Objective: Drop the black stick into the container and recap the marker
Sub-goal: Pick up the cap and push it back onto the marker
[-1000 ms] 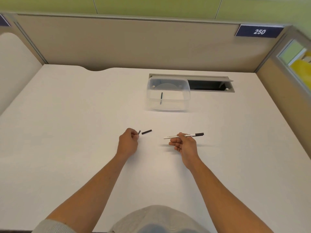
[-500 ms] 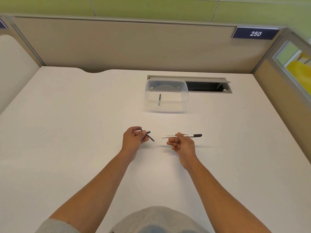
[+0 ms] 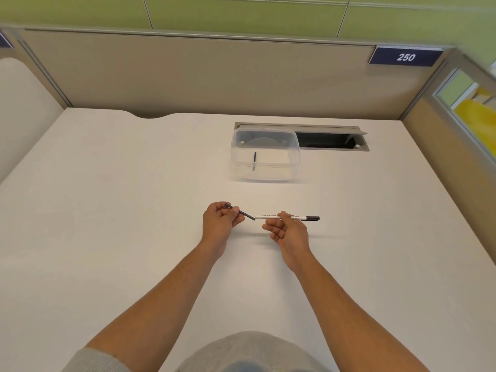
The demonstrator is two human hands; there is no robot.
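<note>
My left hand (image 3: 220, 224) pinches a slim black cap (image 3: 243, 212), tilted down to the right. Its lower tip is right at the left end of the white marker (image 3: 271, 216). My right hand (image 3: 288, 232) holds that marker level just above the white desk, its black end pointing right. Further back stands a clear plastic container (image 3: 295, 162), open on top, with a thin black stick (image 3: 254, 161) lying inside it. Both hands are in front of the container, well apart from it.
An open grey cable slot (image 3: 332, 140) is set into the desk behind and right of the container. Beige partition walls (image 3: 188, 76) close the back and both sides. A sign reading 250 (image 3: 405, 57) hangs at the back right.
My left hand picked the black cap up off the desk and moved it right to the marker's left end. My right hand kept the marker nearly still.
</note>
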